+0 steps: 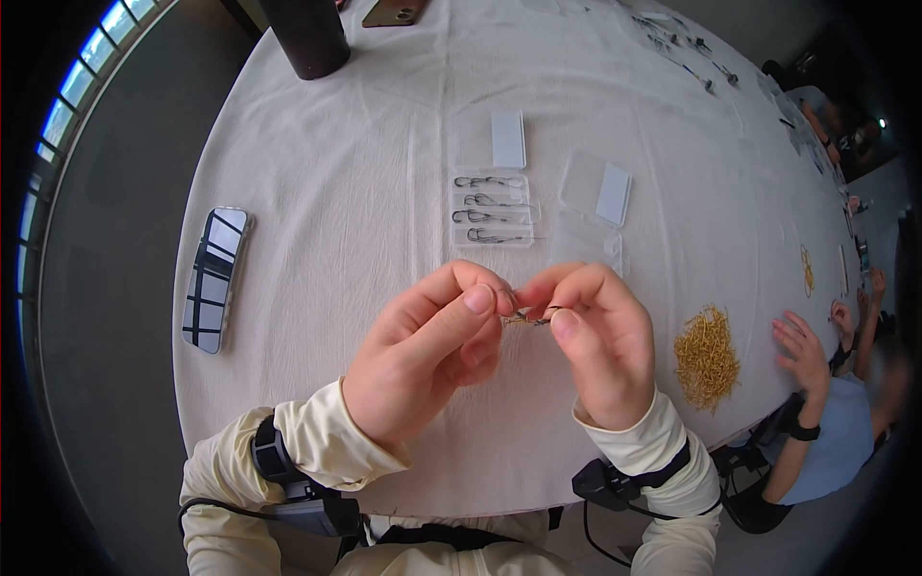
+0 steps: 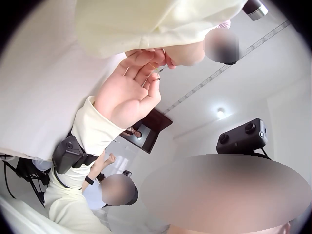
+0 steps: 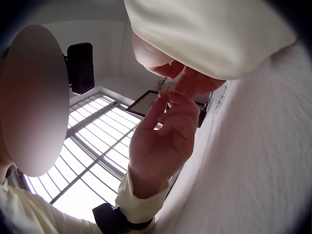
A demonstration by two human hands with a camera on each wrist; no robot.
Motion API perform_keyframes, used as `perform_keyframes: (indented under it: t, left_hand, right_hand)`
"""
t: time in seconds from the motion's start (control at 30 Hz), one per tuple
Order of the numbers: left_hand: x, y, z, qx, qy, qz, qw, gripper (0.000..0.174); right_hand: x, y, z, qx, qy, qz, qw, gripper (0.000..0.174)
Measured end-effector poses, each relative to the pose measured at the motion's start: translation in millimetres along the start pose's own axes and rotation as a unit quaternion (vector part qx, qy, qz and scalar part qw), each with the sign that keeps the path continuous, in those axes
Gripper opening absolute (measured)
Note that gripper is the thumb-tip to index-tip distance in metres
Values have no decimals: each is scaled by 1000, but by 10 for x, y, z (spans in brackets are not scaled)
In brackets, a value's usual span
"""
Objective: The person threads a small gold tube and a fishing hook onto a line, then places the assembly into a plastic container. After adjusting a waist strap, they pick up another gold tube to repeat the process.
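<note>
Fingertips (image 1: pixel 477 299) of left hand (image 1: pixel 415 350) and right hand (image 1: pixel 607 350), close together, pinch a tiny piece (image 1: pixel 523 319). Gold bits (image 1: pixel 707 359) lie heaped nearby.

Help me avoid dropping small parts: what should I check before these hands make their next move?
1. Left hand and right hand pinching: ok, fingertips meet around the small parts.
2. Small parts properly joined: cannot tell, the hands cover much of them.
3. Dark hooks sorted: ok, they lie in rows in the open clear box.
4. Gold pieces contained: not ok, they lie heaped loose on the tablecloth.
5. Phone away from the hands: ok, off to the left.
</note>
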State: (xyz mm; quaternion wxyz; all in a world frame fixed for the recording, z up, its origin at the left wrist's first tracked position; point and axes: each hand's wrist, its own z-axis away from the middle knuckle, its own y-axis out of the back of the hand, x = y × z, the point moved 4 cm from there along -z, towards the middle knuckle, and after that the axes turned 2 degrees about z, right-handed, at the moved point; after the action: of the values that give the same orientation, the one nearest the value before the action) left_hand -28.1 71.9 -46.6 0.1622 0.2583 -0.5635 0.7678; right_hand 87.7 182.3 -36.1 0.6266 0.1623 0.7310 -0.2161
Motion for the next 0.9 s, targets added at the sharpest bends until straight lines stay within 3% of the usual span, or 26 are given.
perform_keyframes:
  t: [0.17,0.67,0.9]
  left_hand:
    - [2,28,4,12,-18,-34,999,14]
    - [-13,10,37,32,-23,-169,985,16]
    - [0,-32,51,78,-52,-215,972,18]
  right_hand:
    - [0,-5,8,9,19,3,1000,9]
    - [5,-87,3,1,-35,-34,999,6]
    - [-8,-53,9,19,-36,54,998,7]
